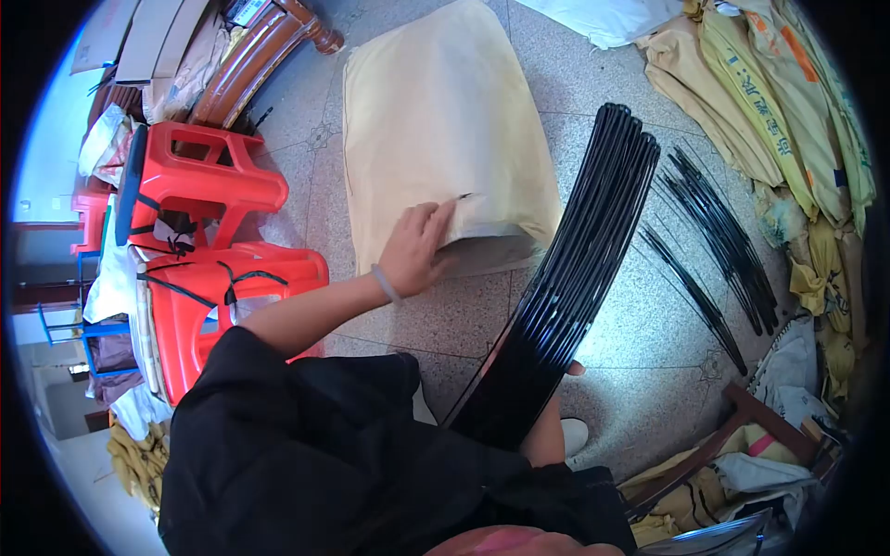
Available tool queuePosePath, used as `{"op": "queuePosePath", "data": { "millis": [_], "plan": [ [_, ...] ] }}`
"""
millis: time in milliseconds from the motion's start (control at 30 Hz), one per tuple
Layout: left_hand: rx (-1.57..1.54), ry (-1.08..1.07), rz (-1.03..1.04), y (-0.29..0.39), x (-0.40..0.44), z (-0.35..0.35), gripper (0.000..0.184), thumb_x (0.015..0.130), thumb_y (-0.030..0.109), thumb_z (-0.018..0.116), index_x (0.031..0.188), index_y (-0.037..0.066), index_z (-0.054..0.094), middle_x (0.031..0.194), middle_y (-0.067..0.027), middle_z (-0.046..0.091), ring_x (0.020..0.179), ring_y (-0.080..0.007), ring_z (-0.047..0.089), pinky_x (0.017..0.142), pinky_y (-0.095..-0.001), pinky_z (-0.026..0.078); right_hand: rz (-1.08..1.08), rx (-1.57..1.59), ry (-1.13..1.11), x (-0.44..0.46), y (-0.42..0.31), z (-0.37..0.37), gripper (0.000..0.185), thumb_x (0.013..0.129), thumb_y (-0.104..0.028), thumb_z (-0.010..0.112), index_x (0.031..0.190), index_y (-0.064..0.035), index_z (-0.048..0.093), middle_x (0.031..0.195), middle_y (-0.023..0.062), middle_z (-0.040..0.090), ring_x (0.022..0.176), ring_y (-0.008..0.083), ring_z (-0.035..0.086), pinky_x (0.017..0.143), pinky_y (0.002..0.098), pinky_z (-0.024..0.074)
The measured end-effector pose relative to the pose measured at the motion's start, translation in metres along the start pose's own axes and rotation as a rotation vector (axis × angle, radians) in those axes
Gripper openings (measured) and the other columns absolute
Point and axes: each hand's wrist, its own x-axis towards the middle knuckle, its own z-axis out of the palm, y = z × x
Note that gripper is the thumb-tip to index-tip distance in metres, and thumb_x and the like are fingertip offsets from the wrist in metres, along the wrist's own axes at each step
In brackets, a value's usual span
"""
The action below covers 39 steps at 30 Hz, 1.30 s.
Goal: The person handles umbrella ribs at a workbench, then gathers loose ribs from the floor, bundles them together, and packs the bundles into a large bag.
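Note:
A large tan paper sack lies on the floor ahead of me, its near end showing a grey opening. My left hand, with a band at the wrist, rests on the sack beside that opening, fingers stretched out. By its fingertips is a small dark mark or tip that I cannot make out. A thick bundle of long black strips slants up from my lap, fanned slightly at the far end. Beneath it my right hand is closed around the bundle; only a fingertip shows.
Red plastic stools with black straps stand at left, near a brown wooden furniture piece. More black strips lie on the speckled floor at right. Beyond them are tan woven sacks and a brown wooden frame.

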Motion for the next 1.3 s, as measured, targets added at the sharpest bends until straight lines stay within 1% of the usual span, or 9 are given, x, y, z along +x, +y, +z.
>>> {"op": "queuePosePath", "data": {
  "millis": [67,233,367,433,600,733,1067,1133,1300],
  "plan": [
    [-0.121,-0.125,-0.089,-0.026,0.0,0.036,0.057,0.077,0.023,0.066,0.124,0.002,0.042,0.116,-0.0241,0.051,0.104,-0.0365,0.052,0.084,-0.0424,0.043,0.016,-0.002,0.015,-0.007,0.004,-0.003,0.106,0.058,-0.05,0.082,0.137,0.0009,0.032,0.129,0.0219,0.047,0.121,0.035,0.045,0.099,0.051,0.0372],
    [-0.141,-0.111,-0.261,-0.027,0.03,0.083,0.023,0.084,0.019,0.054,0.103,0.007,0.052,0.073,-0.021,0.06,0.069,-0.0418,0.059,0.064,-0.0509,0.046,0.087,-0.014,0.065,-0.025,0.026,-0.009,0.106,0.058,-0.048,0.083,0.137,0.0011,0.032,0.13,0.0215,0.047,0.122,0.0343,0.044,0.1,0.0499,0.0364],
    [0.049,-0.277,-0.151,-0.037,0.053,0.057,0.017,0.082,0.02,0.055,0.094,0.009,0.061,0.067,-0.0181,0.061,0.065,-0.0414,0.058,0.063,-0.049,0.047,0.14,-0.017,0.09,-0.045,0.048,-0.016,0.106,0.058,-0.047,0.083,0.137,0.0013,0.032,0.131,0.0211,0.046,0.122,0.0337,0.044,0.101,0.0489,0.0357],
    [0.041,-0.145,-0.107,-0.03,0.07,0.02,0.017,0.08,0.021,0.056,0.082,0.008,0.066,0.068,-0.0175,0.062,0.064,-0.0406,0.058,0.061,-0.0459,0.047,0.166,-0.015,0.101,-0.058,0.061,-0.021,0.105,0.058,-0.046,0.083,0.137,0.0014,0.032,0.131,0.021,0.046,0.123,0.0334,0.044,0.101,0.0484,0.0354],
    [-0.267,0.0,-0.255,-0.039,0.093,-0.032,0.022,0.087,0.016,0.055,0.086,-0.003,0.065,0.064,-0.0166,0.06,0.055,-0.0119,0.053,0.056,-0.0304,0.045,0.228,-0.014,0.138,-0.091,0.095,-0.02,0.105,0.059,-0.044,0.084,0.138,0.0017,0.032,0.132,0.0205,0.045,0.123,0.0327,0.043,0.102,0.0472,0.0345],
    [-0.154,0.121,-0.061,-0.042,0.094,-0.046,0.022,0.087,0.016,0.055,0.087,-0.004,0.063,0.054,-0.0114,0.049,0.053,-0.0082,0.044,0.051,-0.0278,0.04,0.285,-0.034,0.17,-0.113,0.112,-0.016,0.105,0.059,-0.043,0.084,0.138,0.0018,0.032,0.133,0.0202,0.045,0.124,0.0322,0.043,0.103,0.0463,0.0339],
    [-0.103,0.304,-0.107,-0.019,0.102,-0.051,0.023,0.079,0.015,0.064,0.066,-0.002,0.054,0.051,-0.013,0.037,0.045,-0.0148,0.035,0.045,-0.0293,0.035,0.296,-0.014,0.275,-0.13,0.124,-0.002,0.099,0.06,-0.032,0.085,0.138,0.003,0.033,0.136,0.0163,0.044,0.125,0.0281,0.043,0.105,0.039,0.0313],
    [-0.038,0.451,-0.079,-0.018,0.108,-0.051,0.031,0.076,0.026,0.067,0.061,0.003,0.054,0.052,-0.016,0.046,0.047,-0.0329,0.047,0.046,-0.0374,0.039,0.335,0.048,0.339,-0.119,0.109,0.007,0.098,0.059,-0.029,0.086,0.136,0.0052,0.035,0.135,0.0162,0.045,0.126,0.0283,0.042,0.105,0.0406,0.0319],
    [0.018,0.482,0.032,0.006,0.105,-0.053,0.025,0.074,0.02,0.069,0.063,0.002,0.055,0.054,-0.0155,0.045,0.047,-0.0311,0.045,0.045,-0.0343,0.038,0.401,0.059,0.494,-0.125,0.103,0.004,0.097,0.056,-0.023,0.087,0.134,0.0077,0.037,0.134,0.0157,0.046,0.126,0.0279,0.041,0.105,0.041,0.0312]
  ]
}}
